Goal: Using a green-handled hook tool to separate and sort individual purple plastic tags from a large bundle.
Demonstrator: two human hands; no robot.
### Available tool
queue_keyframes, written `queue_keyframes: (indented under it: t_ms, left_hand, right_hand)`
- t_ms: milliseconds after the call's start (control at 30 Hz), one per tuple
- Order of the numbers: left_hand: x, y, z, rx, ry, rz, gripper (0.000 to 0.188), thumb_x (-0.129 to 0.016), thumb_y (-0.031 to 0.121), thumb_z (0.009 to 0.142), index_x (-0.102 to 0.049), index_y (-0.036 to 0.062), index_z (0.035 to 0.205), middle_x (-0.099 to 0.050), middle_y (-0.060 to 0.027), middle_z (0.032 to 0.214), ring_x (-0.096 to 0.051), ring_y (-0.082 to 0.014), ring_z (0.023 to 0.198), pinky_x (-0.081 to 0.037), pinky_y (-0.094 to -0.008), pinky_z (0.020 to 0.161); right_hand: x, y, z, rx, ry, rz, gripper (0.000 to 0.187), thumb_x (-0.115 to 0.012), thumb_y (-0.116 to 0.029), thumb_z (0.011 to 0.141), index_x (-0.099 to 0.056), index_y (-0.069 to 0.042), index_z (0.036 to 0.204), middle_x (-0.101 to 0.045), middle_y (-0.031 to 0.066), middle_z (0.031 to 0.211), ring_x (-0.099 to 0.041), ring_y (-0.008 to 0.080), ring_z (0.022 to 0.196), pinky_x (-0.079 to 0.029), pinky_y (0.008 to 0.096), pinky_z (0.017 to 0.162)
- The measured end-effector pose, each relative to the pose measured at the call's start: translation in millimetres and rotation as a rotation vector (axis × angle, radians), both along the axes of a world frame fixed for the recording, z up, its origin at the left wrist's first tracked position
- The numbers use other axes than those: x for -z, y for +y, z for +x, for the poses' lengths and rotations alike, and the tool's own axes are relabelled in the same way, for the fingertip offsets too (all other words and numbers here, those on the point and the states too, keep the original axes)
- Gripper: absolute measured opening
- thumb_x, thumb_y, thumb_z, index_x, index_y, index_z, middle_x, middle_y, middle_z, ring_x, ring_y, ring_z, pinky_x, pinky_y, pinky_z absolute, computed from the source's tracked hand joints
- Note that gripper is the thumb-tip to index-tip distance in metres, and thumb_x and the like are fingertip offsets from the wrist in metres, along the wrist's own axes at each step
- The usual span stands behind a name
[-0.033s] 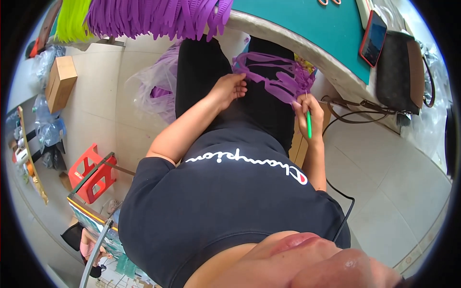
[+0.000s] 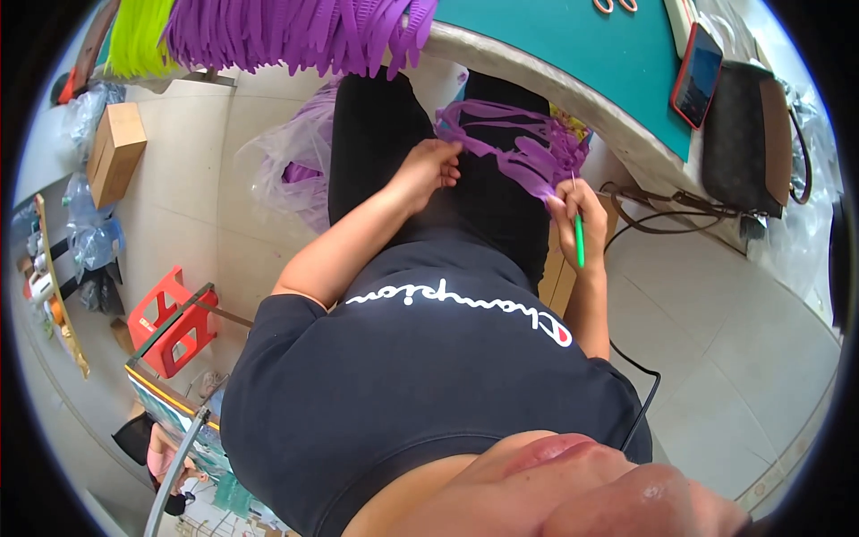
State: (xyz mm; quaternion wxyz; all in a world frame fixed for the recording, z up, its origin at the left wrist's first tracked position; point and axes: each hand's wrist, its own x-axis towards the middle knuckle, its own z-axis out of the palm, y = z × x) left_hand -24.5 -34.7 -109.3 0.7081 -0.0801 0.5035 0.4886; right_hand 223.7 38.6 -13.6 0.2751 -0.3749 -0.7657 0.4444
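Over my lap, a purple soft plastic piece with open loops and thin strips stretches between my hands. Pinched fingers of my left hand hold its left end. My right hand is closed round a slim tool with a green handle; a thin metal shaft points up from the fingers toward the purple piece. The fingertips also touch the piece's lower right edge. The shape of the tool's tip is too small to make out.
Purple strips and lime-green strips hang over the edge of the green-topped table. A phone and a brown bag lie at right. Left are a plastic bag, a carton and a red stool.
My right hand and the green-handled tool have shifted slightly toward me. The purple strips between my hands have changed shape a little, and my left fingers have moved slightly.
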Motion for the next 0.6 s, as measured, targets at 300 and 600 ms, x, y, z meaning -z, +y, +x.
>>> queue_keyframes:
  t_ms: [300, 600]
  left_hand:
    - [-98.3, 1.6, 30.3, 0.511, 0.826, 0.892, 0.035, -0.069, 0.014, 0.079, -0.056, 0.0010, 0.109, -0.060, -0.0114, 0.104, -0.057, -0.0242, 0.101, -0.045, -0.0370, 0.088]
    - [-80.9, -27.7, -9.6, 0.168, 0.319, 0.506, 0.029, -0.046, 0.025, 0.101, -0.059, -0.0008, 0.104, -0.068, -0.0179, 0.102, -0.067, -0.0217, 0.091, -0.054, -0.0334, 0.082]
  right_hand:
    - [-49.1, -15.8, -70.4, -0.303, 0.216, 0.183, 0.036, -0.069, 0.007, 0.078, -0.037, -0.006, 0.070, -0.060, 0.0110, 0.079, -0.055, 0.0178, 0.068, -0.046, 0.0275, 0.065]
    - [10.1, 24.5, -4.8, 0.097, -0.228, -0.039, 0.031, -0.068, 0.000, 0.083, -0.037, -0.004, 0.076, -0.063, 0.0147, 0.097, -0.056, 0.0172, 0.080, -0.045, 0.0277, 0.073]
